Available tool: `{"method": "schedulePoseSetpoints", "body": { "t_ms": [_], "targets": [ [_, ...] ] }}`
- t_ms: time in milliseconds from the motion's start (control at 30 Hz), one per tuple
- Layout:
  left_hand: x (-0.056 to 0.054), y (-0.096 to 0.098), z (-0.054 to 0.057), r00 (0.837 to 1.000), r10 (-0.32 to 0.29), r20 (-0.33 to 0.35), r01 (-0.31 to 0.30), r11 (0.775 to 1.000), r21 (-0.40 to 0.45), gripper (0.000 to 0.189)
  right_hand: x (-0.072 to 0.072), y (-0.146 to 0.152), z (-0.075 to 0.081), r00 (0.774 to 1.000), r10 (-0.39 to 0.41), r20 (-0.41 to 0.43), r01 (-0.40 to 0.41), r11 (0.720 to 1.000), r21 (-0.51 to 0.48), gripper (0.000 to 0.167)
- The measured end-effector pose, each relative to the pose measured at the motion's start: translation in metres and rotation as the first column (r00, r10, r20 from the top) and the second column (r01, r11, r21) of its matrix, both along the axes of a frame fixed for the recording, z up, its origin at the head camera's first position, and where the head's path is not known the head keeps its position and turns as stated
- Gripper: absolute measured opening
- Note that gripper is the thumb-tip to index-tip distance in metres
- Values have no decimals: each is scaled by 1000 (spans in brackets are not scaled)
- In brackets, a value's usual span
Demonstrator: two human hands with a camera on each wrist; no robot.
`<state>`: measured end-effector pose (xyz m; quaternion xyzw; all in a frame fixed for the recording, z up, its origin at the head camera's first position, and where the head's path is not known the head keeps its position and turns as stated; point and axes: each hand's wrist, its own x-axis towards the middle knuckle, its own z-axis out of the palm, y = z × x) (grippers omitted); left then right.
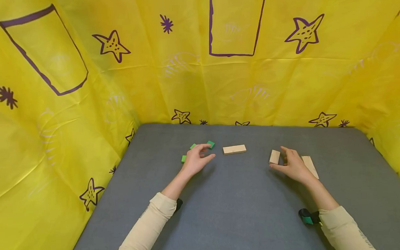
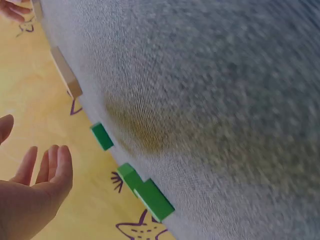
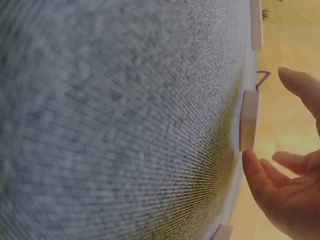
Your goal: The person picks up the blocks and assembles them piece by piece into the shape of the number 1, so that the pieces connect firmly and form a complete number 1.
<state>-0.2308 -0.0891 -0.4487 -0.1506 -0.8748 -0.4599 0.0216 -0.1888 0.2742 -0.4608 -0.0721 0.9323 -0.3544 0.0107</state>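
My left hand is held over the table with thumb and fingers apart, nothing between them. Around its fingers lie a darker green block and two lighter green ones, a farther block and a nearer block, both partly hidden in the head view. On the right, my right hand spreads thumb and fingertips around a short-looking wooden block; in the right wrist view a fingertip is right at the end of this block. Its fingers are loosely bent, not closed on the wood.
A long wooden block lies between the hands. Another wooden block lies to the right, partly behind the right hand. Yellow cloth with drawn starfish hangs along the back and sides of the grey table.
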Motion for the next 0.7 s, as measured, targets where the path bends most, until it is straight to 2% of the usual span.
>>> {"method": "schedulePoseSetpoints", "body": {
  "t_ms": [167, 300, 533, 700],
  "targets": [
    [-4, 7, -3, 997, -36, 66, 33, 998, 52, 44, -1, 2, -1, 1000, 18, 17, -18, 1000, -21, 90],
    [-9, 11, -4, 995, -53, 79, 49, 998, 50, 43, -2, 1, -1, 999, 29, 16, -29, 1000, -12, 89],
    [-18, 20, -6, 993, -56, 108, 60, 998, -32, 43, -4, 1, -3, 999, 24, 23, -24, 1000, 8, 87],
    [-25, 26, -11, 991, -70, 117, 80, 993, -83, 41, -5, 4, -6, 1000, 19, 23, -19, 1000, 20, 84]
  ]
}}
